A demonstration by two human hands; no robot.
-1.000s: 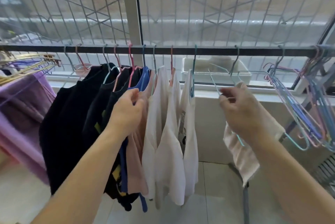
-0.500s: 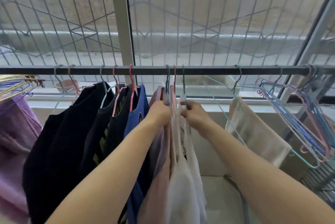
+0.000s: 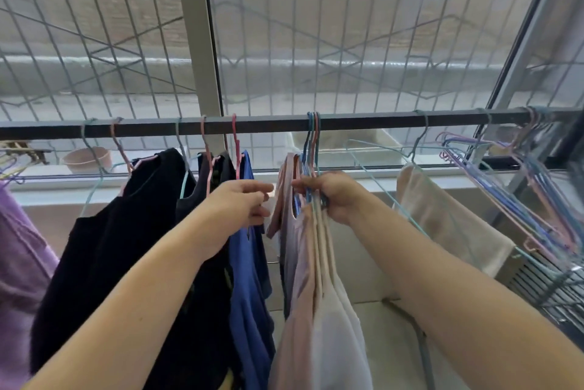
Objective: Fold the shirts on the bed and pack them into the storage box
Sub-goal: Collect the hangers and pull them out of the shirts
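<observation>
rail: dark metal clothes rail (image 3: 363, 121) runs straight across in front of the barred window.
shirts: a bunch of pale pink and white shirts (image 3: 311, 279) hangs from the rail on thin wire hangers with hooks crowded together; a blue shirt (image 3: 249, 263) and black shirts (image 3: 126, 247) hang to their left.
right hand: right hand (image 3: 333, 197) has fingers curled tight round the gathered hanger necks of the pale bunch, just under the hooks.
left hand: left hand (image 3: 243, 203) pinches pale fabric at the left edge of that bunch, fingers bent.
just changed: a second ago the right hand was off at the beige cloth (image 3: 442, 219) and empty hanger; it has come over and collected the pale hangers, and the bunch has slid right, opening a gap from the blue shirt.
meaning: likely about to lift several shirts off together; folding and packing not yet begun.
bed, storage box: not in view.
other: loose coloured empty hangers (image 3: 521, 175) at far right; purple cloth (image 3: 19, 257) at far left.
</observation>
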